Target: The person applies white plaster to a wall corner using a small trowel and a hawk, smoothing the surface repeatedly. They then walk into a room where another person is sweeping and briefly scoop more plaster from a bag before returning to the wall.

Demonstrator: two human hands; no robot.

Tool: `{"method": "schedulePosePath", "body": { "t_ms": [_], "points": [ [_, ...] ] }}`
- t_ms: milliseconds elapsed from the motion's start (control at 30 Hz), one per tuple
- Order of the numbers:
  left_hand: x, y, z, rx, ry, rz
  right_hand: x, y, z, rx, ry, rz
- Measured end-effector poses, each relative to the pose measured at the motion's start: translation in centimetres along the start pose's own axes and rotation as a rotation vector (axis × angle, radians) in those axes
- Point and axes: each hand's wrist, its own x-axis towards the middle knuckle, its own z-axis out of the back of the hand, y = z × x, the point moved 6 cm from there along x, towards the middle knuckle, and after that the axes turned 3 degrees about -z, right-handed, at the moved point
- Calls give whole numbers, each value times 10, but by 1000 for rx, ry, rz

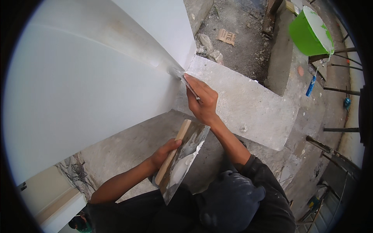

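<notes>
My left hand (165,153) grips a wide steel plastering blade (180,171) by its pale wooden handle (173,153); white paste lies along the blade. My right hand (202,99) is closed on a small metal putty knife (191,87), its tip against the lower corner of the white wall (77,97), above the left hand. The knife's tip is partly blurred. A pale speckled slab (256,116) lies beside that corner on the right.
A green bucket (301,37) with white material stands upper right, a blue-handled tool (311,85) below it. Metal bars (338,130) line the right side. Rubble (244,31) and paper scrap lie beyond the slab; tangled wires (75,171) lie lower left, near another person (79,223).
</notes>
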Motion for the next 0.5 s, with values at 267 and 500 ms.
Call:
{"method": "schedulePosePath", "body": {
  "t_ms": [267,500],
  "points": [
    [-1,2,2,70,19,28,-4,0,-11,-61,-14,5],
    [0,-2,-4,68,95,50,-5,-6,-18,-54,-6,-5]
  ]
}}
